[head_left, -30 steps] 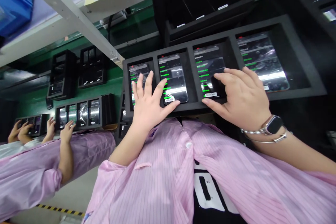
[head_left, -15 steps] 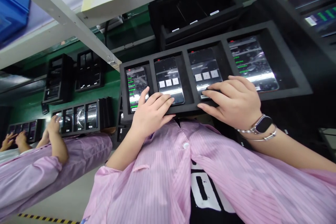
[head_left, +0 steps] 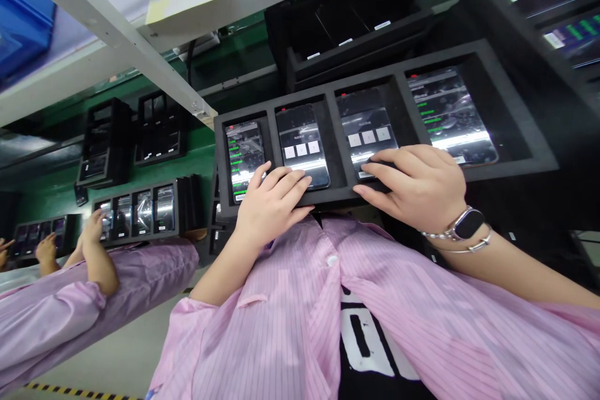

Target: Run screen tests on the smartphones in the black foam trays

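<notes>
A black foam tray (head_left: 332, 137) with four pockets stands in front of me, a lit phone in each. My left hand (head_left: 269, 203) rests on the tray's near edge, its fingers laid loosely on the lower end of the second phone (head_left: 300, 137). My right hand (head_left: 419, 184), with a watch and bracelet at the wrist, lies with fingers stretched onto the lower end of the third phone (head_left: 368, 128). Both of these screens show three white squares. The first phone (head_left: 244, 153) and the fourth phone (head_left: 447, 112) show green text lines. Neither hand grips anything.
More black trays stand behind (head_left: 347, 19) and at the upper right (head_left: 553, 6). To the left, a co-worker's hand (head_left: 94, 228) touches another tray of phones (head_left: 140, 206). A grey shelf beam (head_left: 117, 31) and a blue bin (head_left: 23, 19) are on the upper left.
My left fingers were spread over the first two phones and have drawn back to the second phone's lower end. The second and third screens switched from green lists to white squares.
</notes>
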Motion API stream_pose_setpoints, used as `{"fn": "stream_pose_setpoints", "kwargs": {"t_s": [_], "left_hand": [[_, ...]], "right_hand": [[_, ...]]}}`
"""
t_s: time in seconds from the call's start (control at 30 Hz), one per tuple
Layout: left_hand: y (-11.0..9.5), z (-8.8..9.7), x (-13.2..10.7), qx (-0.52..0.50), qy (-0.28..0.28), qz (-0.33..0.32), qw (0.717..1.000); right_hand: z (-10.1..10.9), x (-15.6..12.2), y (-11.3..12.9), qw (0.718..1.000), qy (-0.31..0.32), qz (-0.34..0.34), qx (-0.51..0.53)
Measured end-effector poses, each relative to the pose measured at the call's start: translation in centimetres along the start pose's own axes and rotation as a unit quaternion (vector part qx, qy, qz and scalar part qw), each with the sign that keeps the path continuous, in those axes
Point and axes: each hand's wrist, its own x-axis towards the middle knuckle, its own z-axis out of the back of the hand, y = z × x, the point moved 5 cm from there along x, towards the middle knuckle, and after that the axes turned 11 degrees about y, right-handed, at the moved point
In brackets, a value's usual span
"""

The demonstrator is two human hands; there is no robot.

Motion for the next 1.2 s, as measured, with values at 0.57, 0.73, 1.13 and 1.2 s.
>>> {"fn": "stream_pose_setpoints", "kwargs": {"t_s": [0.57,0.73,1.13,1.2], "left_hand": [[0.21,-0.08,-0.1,-0.025,0.008,0.009,1.0],[0.27,-0.13,-0.05,-0.028,0.017,0.013,0.999],[0.24,-0.22,0.02,-0.036,0.018,0.016,0.999],[0.26,-0.29,-0.04,-0.034,0.018,0.014,0.999]], "right_hand": [[-0.88,-0.6,-0.49,0.997,0.057,-0.051,0.025],[-0.82,-0.52,-0.49,0.997,0.05,-0.052,0.036],[-0.35,-0.22,-0.23,0.999,0.029,-0.036,0.021],[-0.3,-0.21,-0.19,0.999,0.027,-0.034,0.018]]}}
